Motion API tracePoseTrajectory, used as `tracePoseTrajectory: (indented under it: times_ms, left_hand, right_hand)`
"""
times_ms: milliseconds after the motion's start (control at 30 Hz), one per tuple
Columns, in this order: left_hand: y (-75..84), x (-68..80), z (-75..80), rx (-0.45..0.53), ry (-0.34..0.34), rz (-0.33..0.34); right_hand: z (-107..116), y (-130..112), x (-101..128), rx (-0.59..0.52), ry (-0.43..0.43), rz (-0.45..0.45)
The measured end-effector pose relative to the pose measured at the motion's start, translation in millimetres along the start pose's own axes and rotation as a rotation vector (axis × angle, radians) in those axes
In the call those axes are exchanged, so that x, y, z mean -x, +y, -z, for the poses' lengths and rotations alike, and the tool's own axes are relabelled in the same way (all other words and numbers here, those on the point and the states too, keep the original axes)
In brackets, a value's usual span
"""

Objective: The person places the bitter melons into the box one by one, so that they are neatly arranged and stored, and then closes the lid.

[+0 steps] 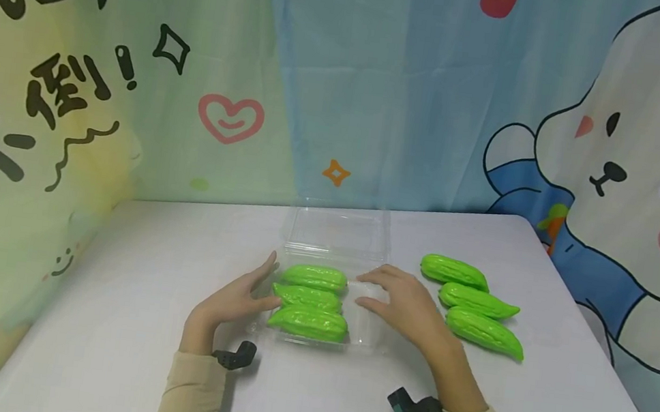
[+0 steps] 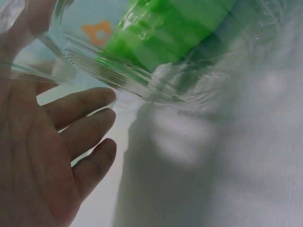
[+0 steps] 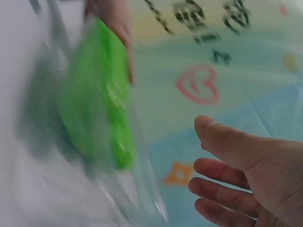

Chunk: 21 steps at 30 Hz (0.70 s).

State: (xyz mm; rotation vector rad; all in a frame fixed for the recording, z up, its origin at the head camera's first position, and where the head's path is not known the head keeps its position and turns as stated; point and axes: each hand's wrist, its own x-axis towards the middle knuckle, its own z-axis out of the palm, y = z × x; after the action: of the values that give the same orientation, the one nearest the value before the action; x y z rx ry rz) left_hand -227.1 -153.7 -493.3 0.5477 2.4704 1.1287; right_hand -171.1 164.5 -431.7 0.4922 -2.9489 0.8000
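Note:
A clear plastic box (image 1: pixel 366 328) sits mid-table with its lid (image 1: pixel 337 231) folded back. Three green bitter gourds (image 1: pixel 309 297) lie side by side in it. My left hand (image 1: pixel 238 298) is flat against the box's left side, fingers straight. In the left wrist view the left hand (image 2: pixel 71 137) is beside the clear wall (image 2: pixel 142 90), with a gourd (image 2: pixel 165 33) behind it. My right hand (image 1: pixel 401 304) hovers over the box's right part, fingers relaxed and holding nothing. The right wrist view shows the right hand (image 3: pixel 236 165) open, apart from the blurred gourds (image 3: pixel 97 118).
Three more green gourds (image 1: pixel 475 301) lie in a row on the white table (image 1: pixel 106 316), just right of my right hand. A printed cartoon curtain (image 1: pixel 381 89) hangs behind the table. The table's right edge (image 1: pixel 608 357) runs diagonally.

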Motion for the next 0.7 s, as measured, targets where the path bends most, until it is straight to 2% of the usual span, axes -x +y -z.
tracePoseTrajectory:
  times_ms: [200,333,500,700]
  left_hand:
    - [1.9,1.2,0.1,-0.001,0.001,0.004]
    - [2.2,1.2,0.0,-0.003,0.002,0.004]
    - [0.8,1.7,0.2,-0.001,0.002,0.006]
    - [0.3,1.1,-0.3,-0.003,0.003,0.007]
  right_hand:
    - [31,42,10,-0.004,0.080,-0.098]
    - [51,63,23,-0.012,0.080,-0.173]
    - [68,84,40,-0.014,0.003,-0.278]
    - [77,107,55,-0.016,-0.128,-0.377]
